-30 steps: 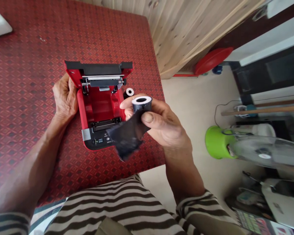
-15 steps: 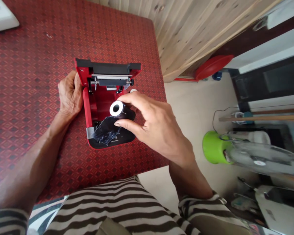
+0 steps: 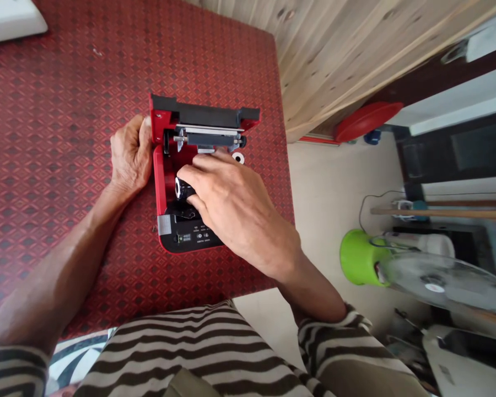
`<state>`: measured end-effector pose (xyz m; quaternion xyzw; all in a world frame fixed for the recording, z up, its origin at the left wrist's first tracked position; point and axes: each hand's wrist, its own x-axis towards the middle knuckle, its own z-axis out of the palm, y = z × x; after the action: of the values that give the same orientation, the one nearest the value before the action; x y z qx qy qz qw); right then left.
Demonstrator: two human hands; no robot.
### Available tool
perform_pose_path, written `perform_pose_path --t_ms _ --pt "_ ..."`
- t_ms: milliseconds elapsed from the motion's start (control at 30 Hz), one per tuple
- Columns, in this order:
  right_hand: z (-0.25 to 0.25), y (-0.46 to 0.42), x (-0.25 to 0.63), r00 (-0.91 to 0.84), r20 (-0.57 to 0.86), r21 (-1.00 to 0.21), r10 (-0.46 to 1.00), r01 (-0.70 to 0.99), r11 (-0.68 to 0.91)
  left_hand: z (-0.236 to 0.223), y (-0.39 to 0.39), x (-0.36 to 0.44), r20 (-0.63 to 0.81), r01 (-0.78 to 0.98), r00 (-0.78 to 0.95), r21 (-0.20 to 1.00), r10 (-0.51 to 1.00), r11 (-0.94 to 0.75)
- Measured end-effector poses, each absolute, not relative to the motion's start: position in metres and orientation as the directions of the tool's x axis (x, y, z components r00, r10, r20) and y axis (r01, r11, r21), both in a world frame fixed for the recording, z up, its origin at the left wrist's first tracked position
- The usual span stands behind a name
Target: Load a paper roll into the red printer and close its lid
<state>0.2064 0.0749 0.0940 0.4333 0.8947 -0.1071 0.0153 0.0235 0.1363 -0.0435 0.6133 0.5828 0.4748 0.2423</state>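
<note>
A red and black printer (image 3: 159,182) lies on the table with its lid (image 3: 206,110) raised, showing a roller (image 3: 210,139) under it. My left hand (image 3: 133,151) is closed against the printer's left side, near the lid's hinge, its fingertips partly hidden. Inside the red compartment, my right hand (image 3: 240,209) is closed around a black ribbon roll (image 3: 184,189) with a white core end facing left. The hand covers most of the roll. Just beyond my right knuckles, a small white ring (image 3: 238,158) shows at the printer's right side. Small buttons mark the black front panel (image 3: 194,237).
A red patterned tablecloth (image 3: 74,110) covers the table, whose right edge drops to a pale floor. A white object (image 3: 12,19) sits at the far left corner. Wooden panelling (image 3: 334,49) stands behind. On the right are a fan with a green base (image 3: 357,256) and a red basin (image 3: 367,120).
My right hand has lowered the black ribbon roll into the printer's compartment; its loose end no longer hangs over the front panel. The left hand stays at the printer's side.
</note>
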Motion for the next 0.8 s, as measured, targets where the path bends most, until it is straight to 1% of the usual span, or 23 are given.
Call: perform_pose_path --t_ms 200,433,567,667,733,800 --pt "0.084 0.087 0.197 -0.577 -0.200 -0.139 0.792 0.817 0.560 -0.043 0.137 0.023 0.292 0.479 -0.130 0.855 0.948 -0.198" --pt "0.069 0.098 0.192 -0.598 -0.252 -0.121 0.761 0.800 0.588 -0.042 0.136 0.024 0.264 0.490 -0.129 0.855 0.956 -0.170" --pt "0.067 0.093 0.199 -0.646 -0.160 -0.145 0.746 0.763 0.630 -0.044 0.137 0.023 0.272 0.487 -0.127 0.855 0.954 -0.179" --pt "0.073 0.086 0.210 -0.679 -0.100 -0.197 0.727 0.730 0.655 -0.044 0.137 0.022 0.274 0.479 -0.116 0.858 0.955 -0.188" --pt "0.081 0.082 0.219 -0.712 -0.064 -0.287 0.699 0.684 0.671 -0.043 0.137 0.022 0.284 0.481 -0.107 0.853 0.953 -0.200" --pt "0.089 0.077 0.230 -0.740 -0.020 -0.409 0.672 0.619 0.670 -0.041 0.137 0.023 0.292 0.483 -0.102 0.850 0.951 -0.210"
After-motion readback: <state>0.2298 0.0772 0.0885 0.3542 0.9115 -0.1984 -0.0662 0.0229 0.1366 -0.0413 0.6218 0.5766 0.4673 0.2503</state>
